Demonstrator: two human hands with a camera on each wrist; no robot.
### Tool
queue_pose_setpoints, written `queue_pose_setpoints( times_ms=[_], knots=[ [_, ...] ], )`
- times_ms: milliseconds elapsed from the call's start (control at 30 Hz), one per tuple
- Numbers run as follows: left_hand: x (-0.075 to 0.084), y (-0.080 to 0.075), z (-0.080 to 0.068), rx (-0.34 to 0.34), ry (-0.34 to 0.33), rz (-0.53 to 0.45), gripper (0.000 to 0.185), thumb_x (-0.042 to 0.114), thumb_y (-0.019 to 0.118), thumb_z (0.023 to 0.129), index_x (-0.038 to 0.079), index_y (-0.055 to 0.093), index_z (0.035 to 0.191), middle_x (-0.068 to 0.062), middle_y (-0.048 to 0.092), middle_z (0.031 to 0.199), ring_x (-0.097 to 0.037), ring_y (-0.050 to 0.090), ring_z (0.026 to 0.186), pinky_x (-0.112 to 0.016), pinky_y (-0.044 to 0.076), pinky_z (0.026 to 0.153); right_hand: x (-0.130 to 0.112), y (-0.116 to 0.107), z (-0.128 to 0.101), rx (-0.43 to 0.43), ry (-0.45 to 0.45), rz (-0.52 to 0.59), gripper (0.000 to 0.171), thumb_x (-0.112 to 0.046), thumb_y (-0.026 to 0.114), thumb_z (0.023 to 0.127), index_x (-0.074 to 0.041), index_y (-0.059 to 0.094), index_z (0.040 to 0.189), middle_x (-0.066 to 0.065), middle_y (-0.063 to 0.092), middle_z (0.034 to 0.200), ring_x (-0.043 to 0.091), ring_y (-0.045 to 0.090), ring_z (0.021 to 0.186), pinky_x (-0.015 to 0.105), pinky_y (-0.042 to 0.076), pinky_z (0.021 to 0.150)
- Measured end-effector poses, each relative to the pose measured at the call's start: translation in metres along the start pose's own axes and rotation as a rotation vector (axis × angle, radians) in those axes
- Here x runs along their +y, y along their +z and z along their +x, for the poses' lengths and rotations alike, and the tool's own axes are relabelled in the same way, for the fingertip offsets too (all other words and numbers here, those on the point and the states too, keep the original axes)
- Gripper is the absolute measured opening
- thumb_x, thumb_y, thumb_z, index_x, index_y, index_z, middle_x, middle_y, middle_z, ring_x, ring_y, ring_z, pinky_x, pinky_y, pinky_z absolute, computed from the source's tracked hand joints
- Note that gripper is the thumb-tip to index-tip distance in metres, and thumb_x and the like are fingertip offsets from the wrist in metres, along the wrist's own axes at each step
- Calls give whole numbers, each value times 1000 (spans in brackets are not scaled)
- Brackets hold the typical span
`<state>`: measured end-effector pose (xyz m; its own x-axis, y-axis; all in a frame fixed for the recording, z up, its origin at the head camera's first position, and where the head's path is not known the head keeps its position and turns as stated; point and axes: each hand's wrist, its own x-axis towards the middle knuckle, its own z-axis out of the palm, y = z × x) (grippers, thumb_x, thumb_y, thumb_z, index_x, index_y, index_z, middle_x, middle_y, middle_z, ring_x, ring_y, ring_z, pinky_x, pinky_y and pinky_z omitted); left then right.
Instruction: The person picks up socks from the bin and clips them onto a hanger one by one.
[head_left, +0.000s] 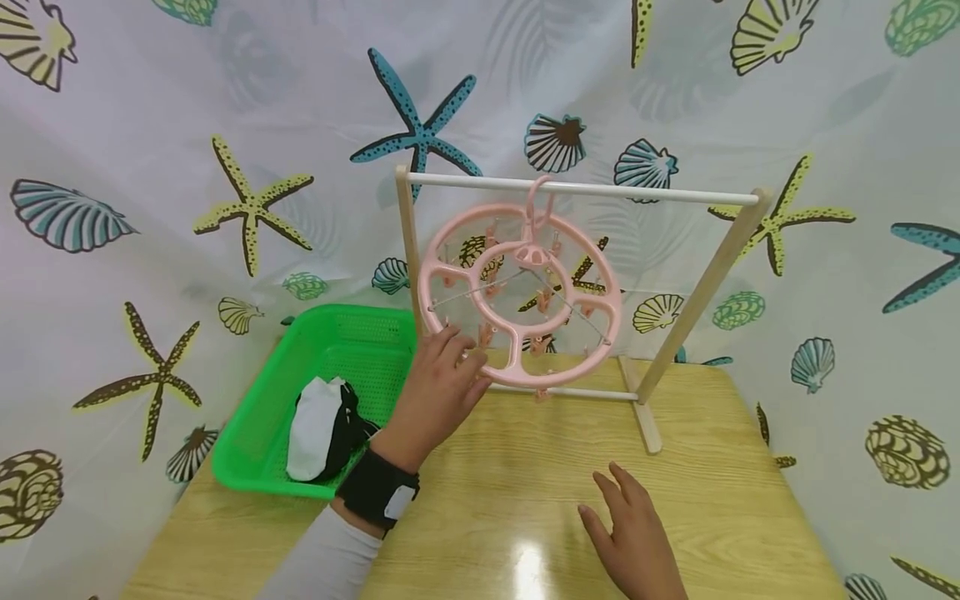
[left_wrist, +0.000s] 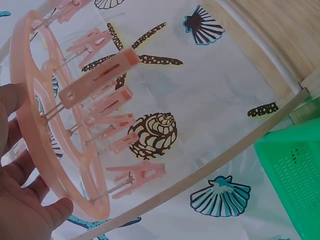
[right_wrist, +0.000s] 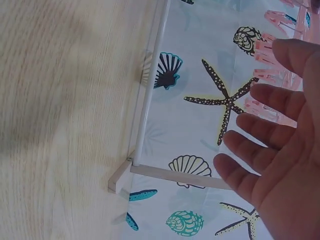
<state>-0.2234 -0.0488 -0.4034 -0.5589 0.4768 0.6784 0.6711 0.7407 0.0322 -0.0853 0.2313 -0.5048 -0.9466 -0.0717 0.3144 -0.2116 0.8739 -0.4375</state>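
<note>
A round pink clip hanger [head_left: 517,354] hangs by its hook from the white bar of a wooden-ended rack [head_left: 693,312], its ring tilted. Small pink clothes pegs [left_wrist: 102,77] dangle beneath it. At the ring's near left rim, my left hand [head_left: 438,387] holds on with bent fingers behind the rim and the thumb [left_wrist: 60,210] at its edge. My right hand [head_left: 633,533] hovers over the table's front right part, fingers spread and holding nothing. In the right wrist view its palm [right_wrist: 285,165] shows, apart from the hanger.
To the left, a green plastic basket [head_left: 251,425] holds a white and black cloth item [head_left: 315,429]. The rack stands at the back of the wooden table [head_left: 540,467]. Behind it hangs a curtain [head_left: 315,100] printed with shells and starfish.
</note>
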Motion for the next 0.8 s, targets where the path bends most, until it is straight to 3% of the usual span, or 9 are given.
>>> queue_pose_setpoints(
  times_ms=[100,300,533,800],
  knots=[
    [1,-2,1,11,10,-23,27,28,79,87,10,71,105,-7,60,107,-29,52,113,-45,38,103,-1,0,1,26,-3,18,45,-23,72,93,3,61,128,26,49,140,46,50,123,61,48,88],
    [4,-7,4,29,-9,-107,29,27,81,85,9,74,107,-5,60,103,-27,54,105,-42,41,100,-7,0,6,101,-26,80,39,-17,73,91,3,63,123,23,53,135,43,52,119,61,48,87],
    [12,-18,12,57,-22,-195,30,28,82,84,10,77,107,-4,65,99,-24,58,97,-40,47,87,-24,-5,13,116,-4,269,33,-13,70,94,-1,64,124,14,57,134,35,58,118,53,52,86],
    [25,-39,22,-19,-70,-176,32,32,83,83,13,78,108,-3,69,96,-24,60,96,-39,49,86,-53,-11,29,122,-51,345,38,-13,73,92,-6,63,127,5,60,133,23,58,121,43,54,86]
  ],
)
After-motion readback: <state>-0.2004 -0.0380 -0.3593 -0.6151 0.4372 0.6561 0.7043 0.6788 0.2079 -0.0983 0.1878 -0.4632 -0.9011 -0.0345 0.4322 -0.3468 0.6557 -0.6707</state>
